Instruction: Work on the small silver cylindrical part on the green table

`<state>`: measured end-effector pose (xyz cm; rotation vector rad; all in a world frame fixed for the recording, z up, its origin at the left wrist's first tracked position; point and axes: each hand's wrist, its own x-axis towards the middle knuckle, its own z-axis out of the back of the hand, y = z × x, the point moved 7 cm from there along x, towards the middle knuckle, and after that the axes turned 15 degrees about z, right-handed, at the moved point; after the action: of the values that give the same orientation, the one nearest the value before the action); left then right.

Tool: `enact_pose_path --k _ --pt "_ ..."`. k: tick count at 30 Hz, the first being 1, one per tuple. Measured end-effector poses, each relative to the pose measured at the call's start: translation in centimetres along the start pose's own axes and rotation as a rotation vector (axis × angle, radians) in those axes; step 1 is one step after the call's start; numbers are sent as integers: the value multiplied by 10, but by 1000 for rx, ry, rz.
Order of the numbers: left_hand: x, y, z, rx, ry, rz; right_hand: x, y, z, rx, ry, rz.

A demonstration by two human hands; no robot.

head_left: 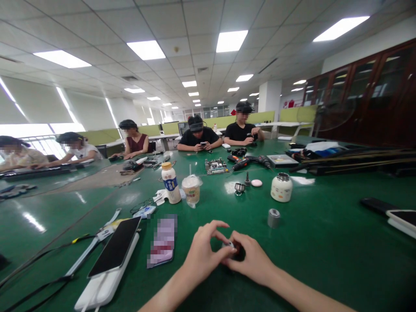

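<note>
My left hand (pixel 205 247) and my right hand (pixel 252 256) meet low in the middle of the view, just above the green table (pixel 318 264). A small part, pale grey on top (pixel 229 245), is between them, mostly covered by fingers, and its kind cannot be made out. My left thumb and a finger close on it while the index finger arches above. The right fingers curl around its other side. Beyond my hands are a grey metal cylinder (pixel 274 219), a lidless white insulated bottle (pixel 281 189), a ring-shaped part (pixel 239 188), a dark stem-like part (pixel 247 179) and a pink disc (pixel 256 183).
Left of my hands lie a phone (pixel 164 238) and a black-screened phone (pixel 117 247) on a white power bank (pixel 105 288). A drink bottle (pixel 170 184) and plastic cup (pixel 191 190) stand beyond. Farther off are a circuit board (pixel 216 166), power drills (pixel 243 163) and several seated people.
</note>
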<state>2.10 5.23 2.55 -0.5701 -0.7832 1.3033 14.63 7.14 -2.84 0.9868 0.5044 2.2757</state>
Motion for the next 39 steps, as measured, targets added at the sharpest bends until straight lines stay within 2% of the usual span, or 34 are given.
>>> enact_pose_path --k 4,8,14,17,19,22,24,27,31,33,35,36,39 --pt "2 5 -2 -53 16 40 -1 -1 -1 -1 6 -19" --pt "1 4 -3 -79 -9 21 -2 -3 -2 -12 13 -23" --pt "7 4 12 -161 -73 22 -1 -3 -2 -38 16 -29" --pt "19 23 23 -132 -172 53 0 -2 0 -36 24 -38" --pt "26 42 20 -108 -153 86 0 -1 0 -32 32 -43" --pt "30 63 7 -124 -58 100 0 0 1 -29 38 -49" --pt "30 70 2 -113 -44 104 0 0 1 -31 37 -50" --pt "29 74 1 -76 -87 124 0 0 0 -38 36 -46" --pt "29 65 4 -172 -87 163 0 -1 0 -39 38 -54" --pt "26 51 7 -282 -58 166 -1 -2 0 -39 37 -54" --pt "21 32 7 -377 21 128 -1 -2 -1 -42 33 -46" --pt "18 23 5 -385 67 105 -1 -1 -1 -41 31 -40" --pt "9 7 0 -337 105 69 -1 -1 -1 -27 25 -24"
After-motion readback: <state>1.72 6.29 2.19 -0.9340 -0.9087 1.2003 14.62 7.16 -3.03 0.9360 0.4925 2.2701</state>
